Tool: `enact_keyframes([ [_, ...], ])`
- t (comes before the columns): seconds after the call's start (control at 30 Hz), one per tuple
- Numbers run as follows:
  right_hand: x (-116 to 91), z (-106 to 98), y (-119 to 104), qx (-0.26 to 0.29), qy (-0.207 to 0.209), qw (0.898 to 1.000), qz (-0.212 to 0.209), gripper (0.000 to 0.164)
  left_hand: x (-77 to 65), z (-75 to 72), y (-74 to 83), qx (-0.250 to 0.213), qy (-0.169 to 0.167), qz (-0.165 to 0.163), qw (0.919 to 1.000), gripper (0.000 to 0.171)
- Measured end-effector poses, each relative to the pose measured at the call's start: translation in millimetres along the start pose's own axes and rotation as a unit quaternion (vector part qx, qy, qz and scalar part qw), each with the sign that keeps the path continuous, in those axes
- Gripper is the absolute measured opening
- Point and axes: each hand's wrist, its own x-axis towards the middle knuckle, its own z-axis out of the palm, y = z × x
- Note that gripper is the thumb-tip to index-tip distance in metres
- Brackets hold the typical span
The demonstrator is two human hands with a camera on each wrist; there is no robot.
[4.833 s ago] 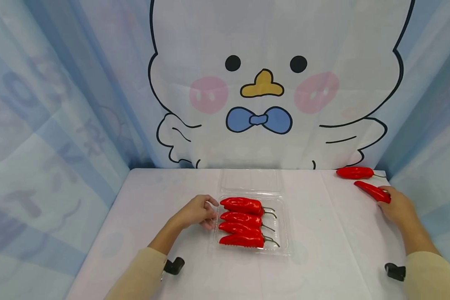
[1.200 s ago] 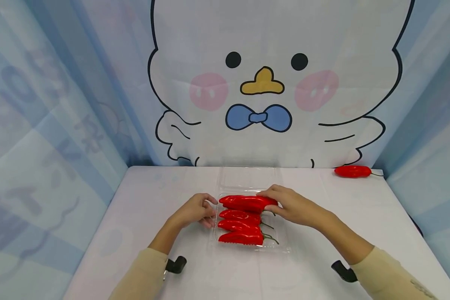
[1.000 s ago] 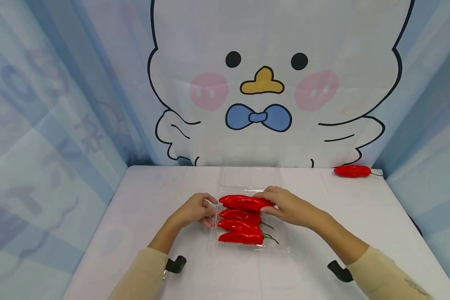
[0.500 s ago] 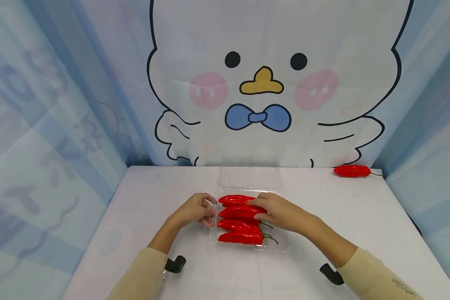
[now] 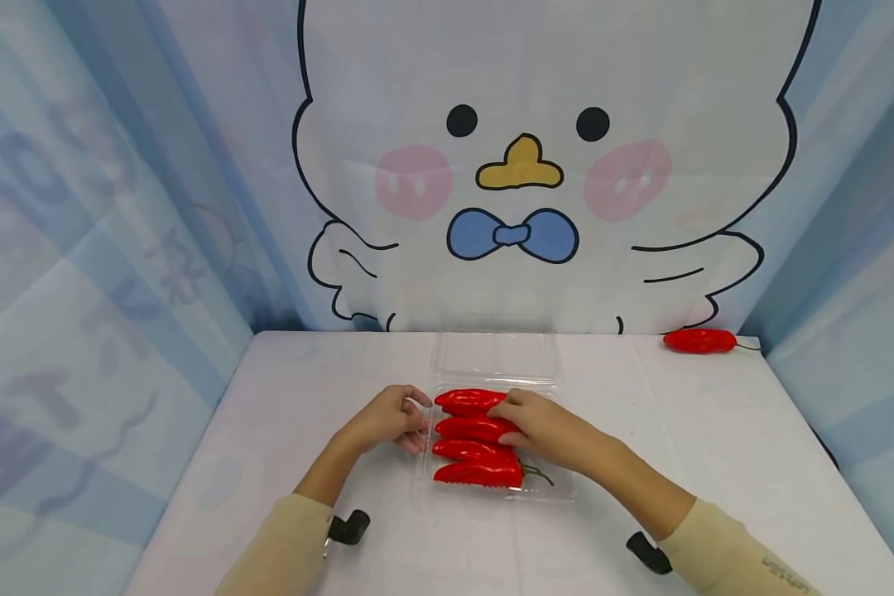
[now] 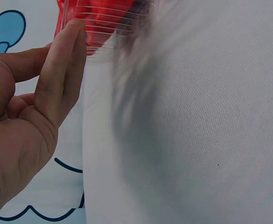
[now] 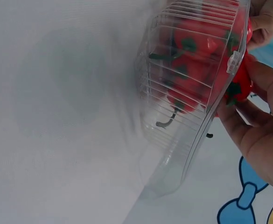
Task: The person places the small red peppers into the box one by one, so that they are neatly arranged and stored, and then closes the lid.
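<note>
Several glossy red chili peppers [image 5: 478, 473] lie side by side in a clear plastic clamshell box [image 5: 562, 480], stems to the right. My right hand [image 5: 551, 426] grips one red pepper [image 5: 468, 429] by its stem end, on top of the others in the box. Through the clear wall in the right wrist view, green calyxes and a dark curved stem [image 7: 165, 123] show below the held pepper [image 7: 240, 84]. At the box's left side, my left hand [image 5: 387, 418] has its fingertips against the wall; its fingers [image 6: 57, 70] look fairly straight in the left wrist view.
The box's transparent lid [image 5: 497, 358] lies folded back behind it. One more red pepper [image 5: 700, 340] rests at the table's back right corner. A white cloth [image 5: 305, 364] covers the table, and a curtain with a cartoon face hangs behind.
My right hand has carried a pepper from the right back of the table into the box, then shifted it left and toward me, lower onto the others. The left hand stays put.
</note>
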Motion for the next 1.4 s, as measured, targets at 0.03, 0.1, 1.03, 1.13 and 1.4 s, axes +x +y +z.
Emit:
enact_keyframes([
  [0.03,0,1,0,-0.001,-0.001,1.000,0.003,0.040,-0.2,0.0,0.2,0.001,0.000,0.000,1.0000,0.033],
  [0.1,0,3,-1,0.000,-0.002,1.000,0.007,0.040,-0.5,0.0,0.5,0.003,0.001,0.001,1.0000,0.034],
  [1.03,-4,13,1,-0.025,0.107,0.994,0.003,0.037,1.8,0.1,-1.1,-0.009,-0.008,0.009,0.9999,0.030],
  [1.13,-4,13,1,-0.025,0.111,0.994,0.006,0.036,1.2,-0.3,-1.0,-0.011,-0.007,0.006,0.9999,0.030],
  [1.4,-4,15,2,-0.023,0.108,0.994,0.003,0.037,-0.1,-0.4,0.0,-0.009,-0.002,-0.004,1.0000,0.031],
])
